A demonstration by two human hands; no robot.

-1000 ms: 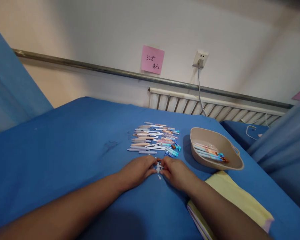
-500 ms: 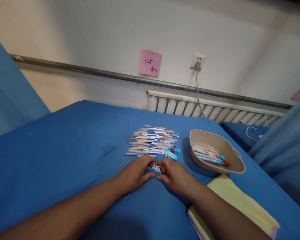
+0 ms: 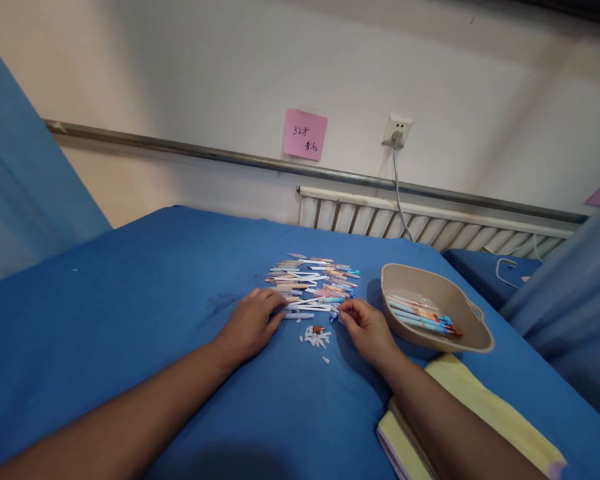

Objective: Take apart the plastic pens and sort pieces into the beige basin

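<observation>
A heap of several pens and pen parts (image 3: 313, 280) lies on the blue cloth-covered table (image 3: 145, 313). My left hand (image 3: 250, 323) rests at the heap's near left edge, fingers stretched toward a pale barrel. My right hand (image 3: 367, 327) is at the heap's near right corner, its fingertips pinched on a small blue pen piece. Between the hands sits a little pile of small white bits (image 3: 316, 339) with one brown piece. A beige tray (image 3: 460, 337) to the right holds a few assembled pens (image 3: 420, 313).
A yellow notebook or pad (image 3: 485, 413) lies under my right forearm at the table's near right. A radiator (image 3: 430, 227), a wall socket with a cable (image 3: 396, 130) and a pink note (image 3: 305, 134) are behind the table. Blue curtains hang at both sides.
Both hands left the small white bits and moved forward to the pen heap, the left to its left edge, the right to its right corner. The white bits are now uncovered.
</observation>
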